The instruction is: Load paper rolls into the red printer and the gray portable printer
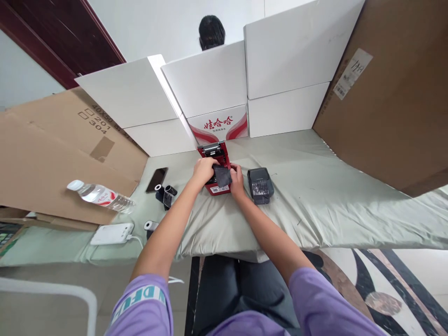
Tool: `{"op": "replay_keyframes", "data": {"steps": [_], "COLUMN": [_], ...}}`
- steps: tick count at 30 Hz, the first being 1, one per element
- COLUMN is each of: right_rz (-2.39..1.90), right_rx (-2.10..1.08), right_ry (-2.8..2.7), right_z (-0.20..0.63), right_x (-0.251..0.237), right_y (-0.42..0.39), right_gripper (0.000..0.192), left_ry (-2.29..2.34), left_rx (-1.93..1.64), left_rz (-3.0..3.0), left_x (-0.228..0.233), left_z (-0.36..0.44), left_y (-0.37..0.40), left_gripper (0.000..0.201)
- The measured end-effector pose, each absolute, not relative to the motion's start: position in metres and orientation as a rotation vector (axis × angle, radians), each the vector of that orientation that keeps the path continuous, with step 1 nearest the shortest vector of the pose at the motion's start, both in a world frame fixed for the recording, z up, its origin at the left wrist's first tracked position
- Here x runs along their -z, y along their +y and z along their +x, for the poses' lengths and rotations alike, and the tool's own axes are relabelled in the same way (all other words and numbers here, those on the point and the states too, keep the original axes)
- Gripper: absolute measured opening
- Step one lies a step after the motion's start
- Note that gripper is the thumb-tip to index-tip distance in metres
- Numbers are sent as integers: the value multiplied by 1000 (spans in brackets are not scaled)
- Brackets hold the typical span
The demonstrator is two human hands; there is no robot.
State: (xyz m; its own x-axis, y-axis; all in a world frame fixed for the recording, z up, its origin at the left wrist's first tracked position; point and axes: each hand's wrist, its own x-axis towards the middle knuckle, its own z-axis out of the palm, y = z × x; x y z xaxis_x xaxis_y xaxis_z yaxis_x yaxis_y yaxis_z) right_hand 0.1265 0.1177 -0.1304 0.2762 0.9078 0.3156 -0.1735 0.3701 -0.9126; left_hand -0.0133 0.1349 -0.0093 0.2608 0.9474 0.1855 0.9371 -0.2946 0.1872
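Note:
A red printer-like device (220,189) with its lid raised stands on the cloth-covered table in front of me. A dark roller bar (212,148) shows inside the lid, and a white label is on its front. My left hand (205,171) reaches over its left side, fingers closed at the edge of a limp black cloth-like piece (222,176). My right hand (237,179) is curled against the device's right side, its thumb near the black piece. Some fingertips are hidden. Right of my hands lies a black handheld device (259,179) with clear wrapping.
Small paper rolls (171,190), a phone (157,179), a white power bank (112,234) with a cable and a water bottle (105,196) lie at left. White boxes (206,84) wall the back, cardboard (392,102) the right. Another person's head (212,31) shows behind.

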Motion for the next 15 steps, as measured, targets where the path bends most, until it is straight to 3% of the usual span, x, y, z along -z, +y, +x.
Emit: {"op": "replay_keyframes", "data": {"steps": [4,15], "right_rz": [-895,-919], "right_rx": [-885,-877], "right_ry": [-1019,-1019], "right_z": [127,126], "right_x": [129,128], "right_y": [116,117], "right_gripper": [38,37], "left_ry": [1742,1548], "left_rx": [-560,-898], "left_rz": [2321,2136], "left_x": [16,29], "left_z": [-16,-28], "left_y": [144,138], "left_gripper": [53,24]}}
